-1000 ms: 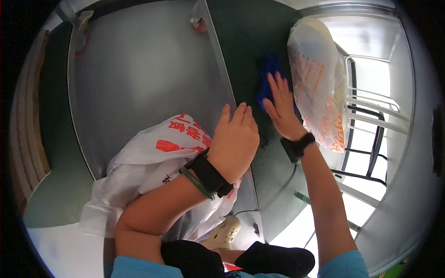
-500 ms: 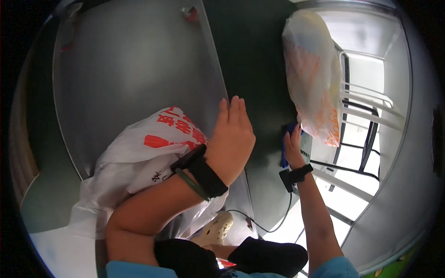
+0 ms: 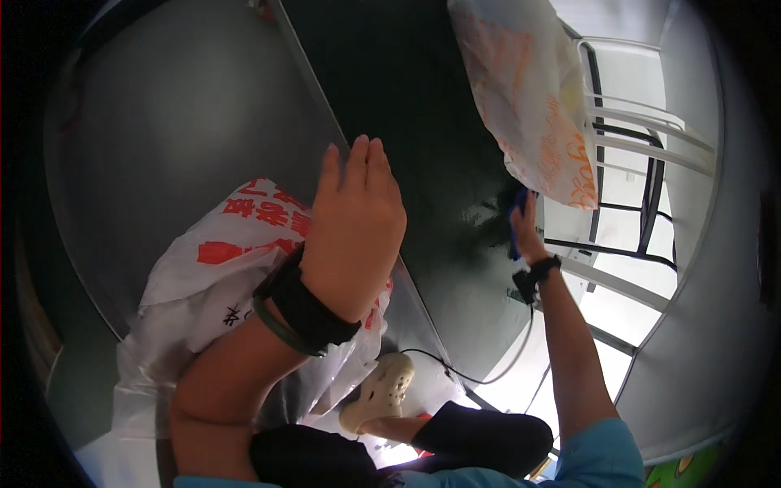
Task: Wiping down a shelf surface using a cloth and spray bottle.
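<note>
My left hand (image 3: 358, 228) is raised with its fingers stretched out and holds nothing. It hovers over the border between a grey panel (image 3: 187, 106) and a dark green surface (image 3: 390, 73). Under my left forearm lies a white plastic bag (image 3: 191, 285) with red print. At the right, my right hand (image 3: 530, 236) presses a bunched blue cloth (image 3: 517, 224) on the green surface, close to its right edge. Most of the cloth is hidden by the hand. Wet-looking smears (image 3: 480, 218) show beside it. A translucent bag (image 3: 529, 98) with orange print sits just beyond my right hand.
A white-framed rack (image 3: 643, 146) with black bars stands at the right, past the surface's edge. A black cable (image 3: 488, 381) runs from the right wrist strap (image 3: 537, 278) toward my legs. A cream clog (image 3: 378, 394) is on my foot below.
The view has shifted, so the bags and panel sit farther left and up. My right hand has turned more edge-on over the blue cloth. Dark smears show more clearly beside it.
</note>
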Available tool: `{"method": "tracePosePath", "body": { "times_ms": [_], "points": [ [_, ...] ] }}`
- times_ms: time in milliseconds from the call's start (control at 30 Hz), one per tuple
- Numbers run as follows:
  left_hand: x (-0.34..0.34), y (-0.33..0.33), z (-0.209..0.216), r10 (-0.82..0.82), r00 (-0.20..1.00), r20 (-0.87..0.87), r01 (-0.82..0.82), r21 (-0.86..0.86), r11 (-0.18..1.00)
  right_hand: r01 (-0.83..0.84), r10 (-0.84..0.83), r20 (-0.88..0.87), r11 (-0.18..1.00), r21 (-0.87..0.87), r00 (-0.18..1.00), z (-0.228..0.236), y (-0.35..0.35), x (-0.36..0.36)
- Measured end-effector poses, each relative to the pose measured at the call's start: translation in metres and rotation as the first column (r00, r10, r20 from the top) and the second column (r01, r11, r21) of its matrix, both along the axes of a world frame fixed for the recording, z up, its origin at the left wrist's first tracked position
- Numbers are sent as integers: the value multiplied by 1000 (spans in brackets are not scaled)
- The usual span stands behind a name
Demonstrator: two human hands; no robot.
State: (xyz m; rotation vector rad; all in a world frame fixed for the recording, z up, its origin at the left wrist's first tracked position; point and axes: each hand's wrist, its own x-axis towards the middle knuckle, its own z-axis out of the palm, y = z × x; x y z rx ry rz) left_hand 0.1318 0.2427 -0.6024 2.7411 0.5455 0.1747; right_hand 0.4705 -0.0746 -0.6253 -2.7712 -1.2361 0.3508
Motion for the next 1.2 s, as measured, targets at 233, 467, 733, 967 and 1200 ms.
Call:
{"method": "tracePosePath", "body": {
  "times_ms": [233,467,733,967,1200],
  "points": [
    [0,2,1,1,1000,-6,-1,35,999,-13,15,32,998,-65,999,4,14,-74],
    [4,-1,1,4,1000,-20,-1,140,990,-104,107,92,994,-37,990,14,13,-74],
    [2,5,-1,-41,999,-12,42,150,988,-77,131,224,969,-234,966,-15,-202,61],
    [3,3,-4,-43,999,3,42,160,986,568,-599,91,685,-457,796,0,-356,-78],
    [7,-5,-9,-39,998,-58,52,244,968,-109,118,160,992,-64,980,11,-89,-87]
  ]
}}
